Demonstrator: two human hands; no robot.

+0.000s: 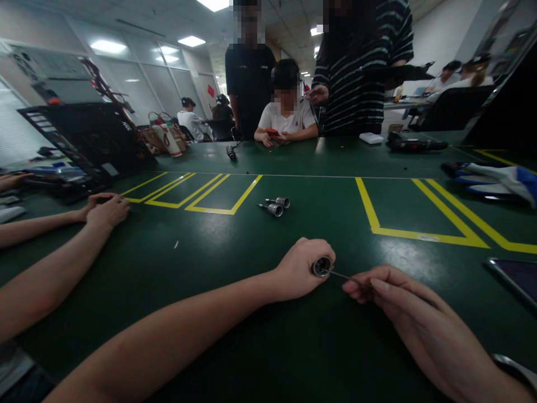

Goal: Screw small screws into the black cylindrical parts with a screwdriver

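My left hand [300, 267] is closed around a metal socket [315, 272], its round open end facing right toward my other hand. Between the fingertips of my right hand [398, 296] is a thin metal rod [342, 275], whose far tip reaches into the socket's mouth. How deep the tip goes is hidden. Beyond my hands, two socket bits with thin shanks lie side by side on the green table: a nearer socket bit [274, 210] and a farther socket bit [284, 202].
Yellow tape [428, 239] marks boxes on the table [235, 252]. Another person's hands [107, 210] rest at the left. Gloves [490, 182], a dark power tool [415, 143] and a phone-like device [516, 282] lie at the right. A seated person [287, 115] faces me.
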